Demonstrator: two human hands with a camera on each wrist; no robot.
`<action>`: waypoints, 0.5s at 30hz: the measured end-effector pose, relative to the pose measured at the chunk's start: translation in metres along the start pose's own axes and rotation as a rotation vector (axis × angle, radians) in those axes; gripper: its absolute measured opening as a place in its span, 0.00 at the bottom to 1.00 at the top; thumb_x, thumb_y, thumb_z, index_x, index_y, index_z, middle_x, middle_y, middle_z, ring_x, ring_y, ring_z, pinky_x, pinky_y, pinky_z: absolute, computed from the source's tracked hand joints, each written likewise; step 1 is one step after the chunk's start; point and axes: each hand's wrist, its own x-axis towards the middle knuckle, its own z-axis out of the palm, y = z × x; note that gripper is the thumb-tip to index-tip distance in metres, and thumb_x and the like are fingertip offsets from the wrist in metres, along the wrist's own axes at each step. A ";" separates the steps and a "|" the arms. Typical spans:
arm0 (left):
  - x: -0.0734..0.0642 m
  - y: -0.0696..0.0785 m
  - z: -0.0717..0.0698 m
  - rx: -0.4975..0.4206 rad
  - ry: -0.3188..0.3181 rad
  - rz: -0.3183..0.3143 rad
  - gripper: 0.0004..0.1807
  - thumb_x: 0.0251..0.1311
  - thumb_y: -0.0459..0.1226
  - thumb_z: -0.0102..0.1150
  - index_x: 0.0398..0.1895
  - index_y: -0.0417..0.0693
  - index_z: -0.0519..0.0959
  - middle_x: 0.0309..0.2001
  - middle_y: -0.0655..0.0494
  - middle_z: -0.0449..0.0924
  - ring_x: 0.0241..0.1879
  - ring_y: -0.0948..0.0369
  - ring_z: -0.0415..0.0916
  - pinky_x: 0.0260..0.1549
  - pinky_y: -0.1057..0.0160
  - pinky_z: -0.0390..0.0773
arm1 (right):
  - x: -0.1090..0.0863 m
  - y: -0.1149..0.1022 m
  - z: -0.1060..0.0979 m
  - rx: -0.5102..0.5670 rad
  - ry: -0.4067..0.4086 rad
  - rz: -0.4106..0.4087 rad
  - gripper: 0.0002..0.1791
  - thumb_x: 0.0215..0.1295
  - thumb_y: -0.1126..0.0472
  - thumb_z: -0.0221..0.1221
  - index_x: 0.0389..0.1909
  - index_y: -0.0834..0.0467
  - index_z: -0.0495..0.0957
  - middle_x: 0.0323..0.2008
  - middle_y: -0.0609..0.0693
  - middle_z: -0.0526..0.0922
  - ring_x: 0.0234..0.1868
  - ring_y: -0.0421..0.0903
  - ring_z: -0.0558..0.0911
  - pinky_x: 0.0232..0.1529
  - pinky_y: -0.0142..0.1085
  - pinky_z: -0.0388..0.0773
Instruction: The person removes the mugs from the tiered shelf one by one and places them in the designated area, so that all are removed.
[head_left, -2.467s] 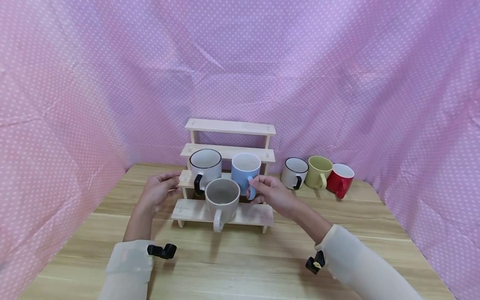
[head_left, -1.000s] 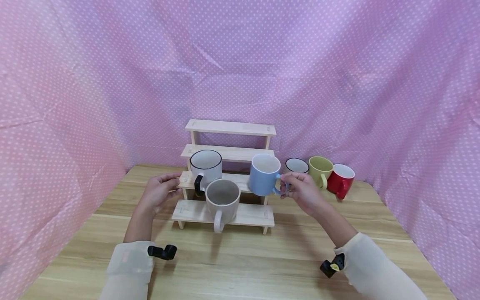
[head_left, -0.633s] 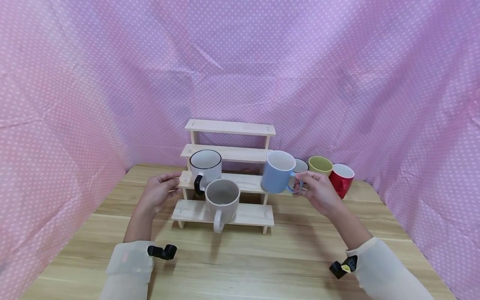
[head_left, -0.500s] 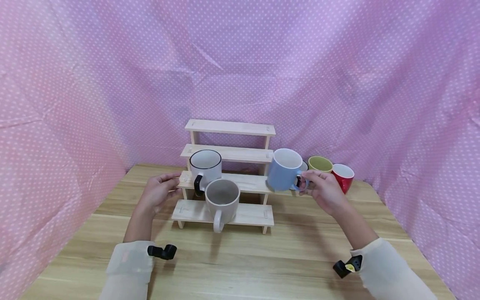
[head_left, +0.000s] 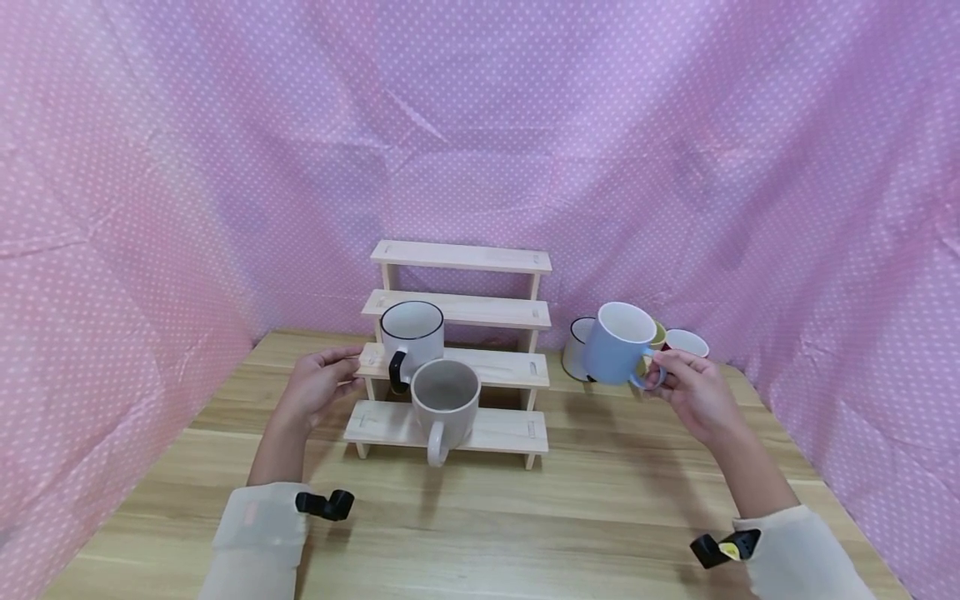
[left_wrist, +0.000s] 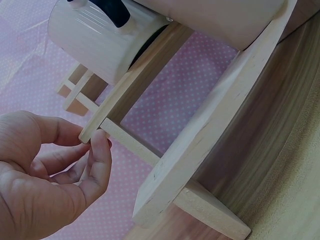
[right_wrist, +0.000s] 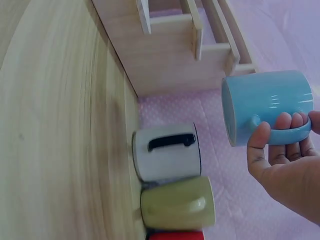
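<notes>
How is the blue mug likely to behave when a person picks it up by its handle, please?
The blue mug is probably stiff: its wall keeps a round shape under the right hand. Its glossy surface suggests a slippery, perhaps breakable material. The handle sits on one side, so the body may tip away from the grip.

A rack (head_left: 465, 256) left, three mugs (right_wrist: 177, 205) right

On the desk (head_left: 450, 533), the rack bears an upper mug (head_left: 422, 343) left on its second-lowest step (head_left: 498, 366) and, before it, a lower mug (head_left: 450, 421) mid lowest step (head_left: 506, 429). The raised mug (head_left: 618, 354) in the right hand (head_left: 697, 396) is before the three mugs; the left hand (head_left: 318, 390) is at the rack's left end.
</notes>
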 end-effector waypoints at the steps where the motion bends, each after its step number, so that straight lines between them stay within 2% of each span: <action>1: 0.000 0.000 0.000 0.003 0.002 0.000 0.24 0.77 0.31 0.49 0.71 0.28 0.66 0.55 0.47 0.72 0.42 0.65 0.78 0.52 0.65 0.85 | -0.002 0.000 -0.004 0.009 0.001 -0.006 0.19 0.80 0.69 0.49 0.33 0.58 0.86 0.29 0.49 0.82 0.31 0.42 0.82 0.38 0.35 0.86; 9: 0.000 -0.001 -0.001 -0.005 -0.003 0.001 0.24 0.76 0.30 0.49 0.71 0.27 0.65 0.54 0.48 0.73 0.42 0.65 0.78 0.54 0.63 0.84 | -0.018 0.004 -0.031 0.028 0.011 -0.028 0.19 0.80 0.70 0.47 0.34 0.62 0.86 0.30 0.51 0.82 0.32 0.44 0.82 0.39 0.36 0.87; 15: 0.000 -0.001 -0.002 -0.006 -0.004 -0.003 0.25 0.76 0.31 0.50 0.72 0.28 0.65 0.54 0.48 0.73 0.42 0.66 0.78 0.54 0.63 0.84 | -0.030 0.011 -0.049 0.028 0.039 0.008 0.18 0.80 0.70 0.47 0.35 0.64 0.85 0.31 0.51 0.84 0.34 0.44 0.84 0.40 0.37 0.87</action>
